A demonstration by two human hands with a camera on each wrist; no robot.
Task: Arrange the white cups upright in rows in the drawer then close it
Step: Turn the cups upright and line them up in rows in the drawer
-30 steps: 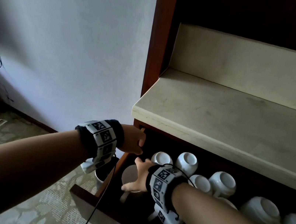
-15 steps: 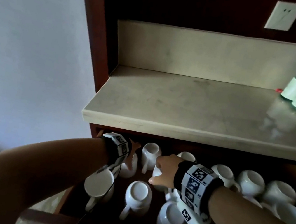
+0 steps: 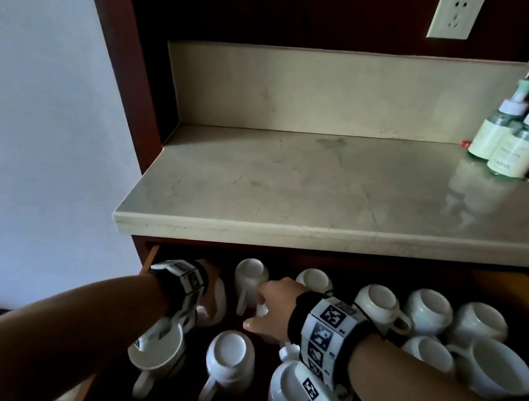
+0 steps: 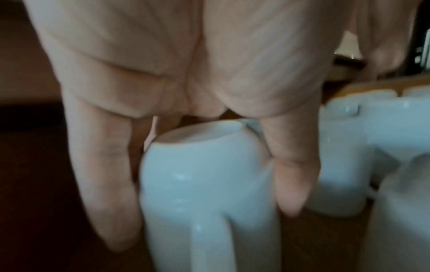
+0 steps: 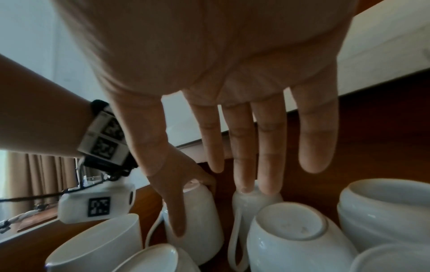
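Observation:
The wooden drawer (image 3: 147, 259) stands open under the counter and holds several white cups, most of them upside down. My left hand (image 3: 212, 298) is at the back left corner, thumb and fingers (image 4: 104, 184) gripping the sides of an upside-down cup (image 4: 204, 184), whose handle points toward me. My right hand (image 3: 265, 309) reaches beside it with straight, spread fingers (image 5: 242, 165); two fingertips touch the base of the neighbouring upside-down cup (image 3: 251, 276), also seen low in the right wrist view as a cup (image 5: 253, 198). Two cups at the front, one (image 3: 158, 357) and another (image 3: 499, 369), show their open mouths.
A pale marble counter (image 3: 326, 193) overhangs the drawer's back. Two pump bottles (image 3: 508, 142) stand at its far right under a wall socket (image 3: 455, 15). A dark wooden cabinet side (image 3: 122, 39) and a white wall close off the left.
My view has swung right and up over the counter. The left hand left the drawer's top edge and came down onto the back-left cup; the right hand moved further back.

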